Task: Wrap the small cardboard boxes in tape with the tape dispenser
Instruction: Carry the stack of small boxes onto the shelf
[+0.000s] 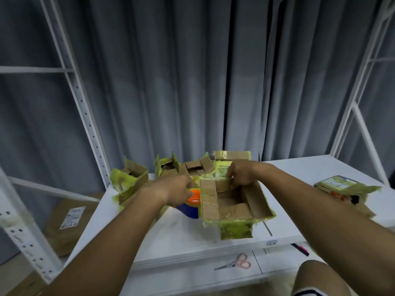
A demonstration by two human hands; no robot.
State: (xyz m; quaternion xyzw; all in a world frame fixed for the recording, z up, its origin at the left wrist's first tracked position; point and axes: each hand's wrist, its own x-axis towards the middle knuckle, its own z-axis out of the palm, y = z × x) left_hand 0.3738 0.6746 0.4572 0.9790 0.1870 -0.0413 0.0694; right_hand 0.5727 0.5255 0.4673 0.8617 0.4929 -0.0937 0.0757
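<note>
Left hand (174, 192) on tape dispenser (191, 205), right hand (242, 173) gripping open box (235, 205)

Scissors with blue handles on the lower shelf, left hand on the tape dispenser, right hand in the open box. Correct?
Not quite: the head view shows the scissors with pink handles, not blue. The rest holds: they lie on the lower shelf, the left hand is on the tape dispenser, and the right hand reaches into the open box.

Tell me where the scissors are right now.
In the head view, the scissors lie low and right of centre on the lower white shelf, below the open cardboard box and left of the dark marker.
</note>
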